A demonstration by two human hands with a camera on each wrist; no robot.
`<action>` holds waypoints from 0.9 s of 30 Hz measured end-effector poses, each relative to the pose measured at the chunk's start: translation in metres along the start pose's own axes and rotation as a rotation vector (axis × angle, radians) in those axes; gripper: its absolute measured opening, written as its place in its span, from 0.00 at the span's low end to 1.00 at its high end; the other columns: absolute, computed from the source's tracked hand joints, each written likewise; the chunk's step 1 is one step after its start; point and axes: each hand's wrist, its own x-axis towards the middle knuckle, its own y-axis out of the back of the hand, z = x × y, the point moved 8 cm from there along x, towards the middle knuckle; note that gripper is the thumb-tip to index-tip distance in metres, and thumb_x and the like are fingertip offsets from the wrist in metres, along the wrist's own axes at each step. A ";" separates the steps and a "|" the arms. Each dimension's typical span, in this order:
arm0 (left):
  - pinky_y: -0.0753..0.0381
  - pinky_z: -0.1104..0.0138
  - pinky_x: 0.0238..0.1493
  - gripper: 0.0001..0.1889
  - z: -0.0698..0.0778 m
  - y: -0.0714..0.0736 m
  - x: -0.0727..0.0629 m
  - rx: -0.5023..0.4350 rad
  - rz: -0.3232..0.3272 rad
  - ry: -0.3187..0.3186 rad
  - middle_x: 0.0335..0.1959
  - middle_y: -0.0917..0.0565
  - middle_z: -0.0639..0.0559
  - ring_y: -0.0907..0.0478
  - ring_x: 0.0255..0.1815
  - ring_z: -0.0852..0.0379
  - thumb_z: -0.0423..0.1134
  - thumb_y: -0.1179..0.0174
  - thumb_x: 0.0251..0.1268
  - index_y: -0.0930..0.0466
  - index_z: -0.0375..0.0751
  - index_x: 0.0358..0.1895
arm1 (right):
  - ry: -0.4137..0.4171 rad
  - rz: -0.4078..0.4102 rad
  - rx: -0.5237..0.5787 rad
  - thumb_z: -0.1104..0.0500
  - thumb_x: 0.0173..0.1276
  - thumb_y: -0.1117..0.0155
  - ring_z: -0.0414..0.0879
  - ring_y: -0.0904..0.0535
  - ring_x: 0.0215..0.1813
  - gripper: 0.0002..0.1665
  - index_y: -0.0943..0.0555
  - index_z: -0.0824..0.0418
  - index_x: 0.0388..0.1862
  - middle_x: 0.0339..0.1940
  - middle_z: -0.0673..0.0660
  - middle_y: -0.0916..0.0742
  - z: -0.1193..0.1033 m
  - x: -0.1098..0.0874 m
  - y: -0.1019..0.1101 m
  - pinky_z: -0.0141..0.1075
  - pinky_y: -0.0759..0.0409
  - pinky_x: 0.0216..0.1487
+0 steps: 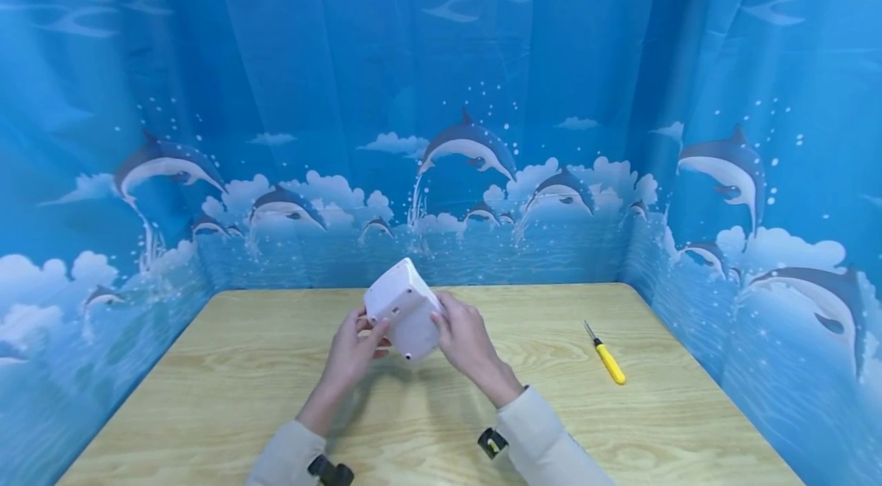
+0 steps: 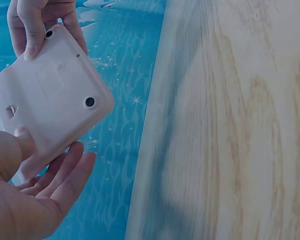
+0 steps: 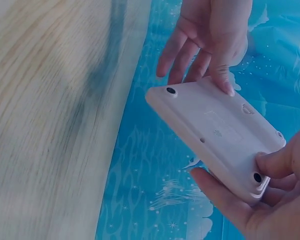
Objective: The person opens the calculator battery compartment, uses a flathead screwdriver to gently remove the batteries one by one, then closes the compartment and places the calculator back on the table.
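Note:
Both hands hold up a white plastic device, shaped like a desk calculator [image 1: 413, 321], its underside turned to the head camera. Dark round feet, a small latch slot and a faint moulded rectangle show on that underside in the left wrist view; its front face is hidden. My left hand [image 1: 353, 348] grips one side, the thumb on the back and the fingers beneath. On the opposite side my right hand [image 1: 468, 333] pinches the edge, thumb [image 3: 272, 165] near one dark foot. Away to the right lies a screwdriver [image 1: 609, 362] with a yellow handle, touched by neither hand.
The wood-grain table [image 1: 262, 363] extends under both forearms. Blue dolphin-print curtains [image 1: 331, 88] stand close behind it and along both sides. Dark straps with small mounts [image 1: 492, 441] sit at the sleeve cuffs.

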 end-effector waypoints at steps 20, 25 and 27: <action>0.09 0.51 0.36 0.27 0.008 0.007 -0.001 0.057 0.044 0.000 0.48 0.22 0.34 0.16 0.34 0.54 0.35 0.40 0.76 0.35 0.37 0.73 | -0.090 -0.039 -0.096 0.63 0.75 0.38 0.48 0.12 0.34 0.22 0.23 0.65 0.66 0.36 0.60 0.09 0.012 0.001 -0.002 0.31 0.16 0.31; 0.09 0.54 0.33 0.27 0.008 0.007 -0.002 0.110 0.052 -0.013 0.48 0.22 0.35 0.18 0.35 0.54 0.36 0.40 0.75 0.33 0.37 0.73 | -0.144 -0.044 -0.130 0.60 0.75 0.36 0.47 0.12 0.32 0.21 0.21 0.66 0.63 0.36 0.60 0.09 0.018 0.001 -0.002 0.31 0.18 0.28; 0.10 0.57 0.30 0.27 0.009 0.007 -0.002 0.124 0.054 -0.023 0.48 0.22 0.35 0.18 0.34 0.55 0.36 0.39 0.75 0.32 0.36 0.73 | -0.165 -0.047 -0.134 0.59 0.75 0.36 0.45 0.13 0.30 0.21 0.21 0.65 0.63 0.37 0.60 0.09 0.020 0.001 -0.002 0.30 0.20 0.26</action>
